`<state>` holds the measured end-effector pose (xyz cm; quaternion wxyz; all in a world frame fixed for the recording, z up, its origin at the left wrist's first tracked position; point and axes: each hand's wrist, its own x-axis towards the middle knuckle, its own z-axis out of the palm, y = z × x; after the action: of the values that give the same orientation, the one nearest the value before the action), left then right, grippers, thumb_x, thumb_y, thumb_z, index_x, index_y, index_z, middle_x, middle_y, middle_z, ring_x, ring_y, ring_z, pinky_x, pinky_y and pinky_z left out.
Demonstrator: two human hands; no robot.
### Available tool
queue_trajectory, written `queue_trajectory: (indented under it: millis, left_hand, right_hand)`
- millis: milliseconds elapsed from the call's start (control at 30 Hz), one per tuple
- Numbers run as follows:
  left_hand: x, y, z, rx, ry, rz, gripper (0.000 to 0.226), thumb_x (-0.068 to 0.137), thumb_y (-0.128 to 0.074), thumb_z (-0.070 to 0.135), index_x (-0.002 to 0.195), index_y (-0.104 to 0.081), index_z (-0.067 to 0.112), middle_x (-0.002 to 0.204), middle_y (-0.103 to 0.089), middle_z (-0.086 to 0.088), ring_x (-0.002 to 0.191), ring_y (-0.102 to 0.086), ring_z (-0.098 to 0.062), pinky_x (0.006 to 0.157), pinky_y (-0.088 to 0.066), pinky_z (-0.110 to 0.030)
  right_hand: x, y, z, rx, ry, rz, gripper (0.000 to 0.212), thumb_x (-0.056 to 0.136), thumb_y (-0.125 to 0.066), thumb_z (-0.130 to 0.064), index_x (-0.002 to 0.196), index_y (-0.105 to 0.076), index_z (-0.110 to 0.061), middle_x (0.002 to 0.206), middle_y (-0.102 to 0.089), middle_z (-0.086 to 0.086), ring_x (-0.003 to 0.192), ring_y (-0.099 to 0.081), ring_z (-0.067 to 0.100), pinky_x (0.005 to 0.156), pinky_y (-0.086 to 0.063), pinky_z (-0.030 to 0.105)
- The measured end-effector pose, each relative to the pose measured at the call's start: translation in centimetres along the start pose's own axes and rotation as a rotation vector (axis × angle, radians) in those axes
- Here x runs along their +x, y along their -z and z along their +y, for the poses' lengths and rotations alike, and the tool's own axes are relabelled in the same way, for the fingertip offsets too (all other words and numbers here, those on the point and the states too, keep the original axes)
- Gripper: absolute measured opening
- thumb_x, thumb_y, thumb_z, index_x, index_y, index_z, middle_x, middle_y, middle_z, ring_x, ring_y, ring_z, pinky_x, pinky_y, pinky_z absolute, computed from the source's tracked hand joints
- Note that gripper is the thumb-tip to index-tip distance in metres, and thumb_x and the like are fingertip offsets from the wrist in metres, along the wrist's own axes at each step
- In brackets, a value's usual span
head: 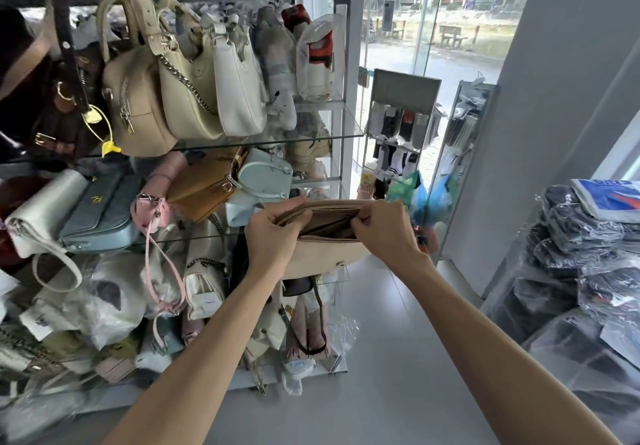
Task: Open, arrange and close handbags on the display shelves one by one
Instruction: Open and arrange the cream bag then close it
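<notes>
Beige handbag (pixel 323 254) held in the air in front of the glass display shelves (pixel 341 133), between both hands. Mouth is open: zip teeth visible along the near lip, brown lining and an inner slip pocket inside. Smooth leather-like shell, rounded lower edge, small snap stud on the front just below the right fingers. A dark strap (pixel 320 320) hangs beneath it.

Left hand (pixel 273 236): fingers curled over the bag's left top edge, thumb on the near side, gripping the rim. Right hand (pixel 381 226): fingertips pinched on the rim at the right end of the opening; can't tell if they're on a zip pull.

Just beyond the left fingers: pale blue bag (pixel 266 178), tan bag (pixel 204 185), pink bag (pixel 152 205). Above them: cream bag with metal chain (pixel 188 98), white shoulder bag (pixel 239 94).

Right of the right hand, well apart: stacked dark goods in clear plastic (pixel 581 236). No writing legible.
</notes>
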<state>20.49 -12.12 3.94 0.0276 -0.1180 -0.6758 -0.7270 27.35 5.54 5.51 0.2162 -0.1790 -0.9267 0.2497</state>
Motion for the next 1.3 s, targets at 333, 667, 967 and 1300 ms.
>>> queue_trajectory:
  millis: [333,667,967,1300]
  left_hand:
    - [-1.0,-0.2,0.5,-0.091,0.037,0.002,0.036,0.077,-0.086,-0.001,0.098,-0.081,0.028,0.100,-0.080,0.007,0.097,-0.075,-0.009,0.088,-0.057,-0.019]
    - [-1.3,-0.4,-0.6,-0.260,0.148,0.060,0.035,0.075,-0.083,-0.010,0.079,-0.083,0.026,0.102,-0.078,-0.014,0.098,-0.075,-0.029,0.083,-0.060,-0.034]
    - [-1.4,0.1,-0.5,-0.152,0.125,-0.027,0.045,0.078,-0.080,-0.012,0.092,-0.082,0.030,0.099,-0.079,-0.008,0.095,-0.076,-0.024,0.086,-0.061,-0.037]
    - [-0.6,0.9,-0.7,-0.077,0.123,-0.061,0.043,0.077,-0.083,-0.008,0.091,-0.080,0.033,0.096,-0.079,-0.004,0.095,-0.075,-0.021,0.081,-0.060,-0.032]
  right_hand:
    - [-0.9,-0.6,0.1,-0.035,-0.081,0.038,0.027,0.083,-0.064,-0.017,0.061,-0.068,-0.002,0.047,-0.048,0.003,0.047,-0.045,0.018,0.051,-0.037,0.027]
    - [-1.4,-1.9,-3.1,-0.036,0.081,-0.138,0.021,0.089,-0.063,-0.029,0.069,-0.068,-0.027,0.066,-0.065,-0.009,0.073,-0.059,0.018,0.083,-0.037,0.035]
    - [-1.8,-3.9,-3.1,0.413,0.125,-0.460,0.021,0.094,-0.064,-0.023,0.083,-0.074,-0.008,0.062,-0.053,-0.004,0.061,-0.045,0.011,0.064,-0.037,0.032]
    - [-2.8,-3.3,-2.7,0.356,0.216,-0.463,0.025,0.101,-0.059,-0.031,0.087,-0.078,-0.023,0.069,-0.064,-0.004,0.060,-0.049,0.007,0.062,-0.040,0.026]
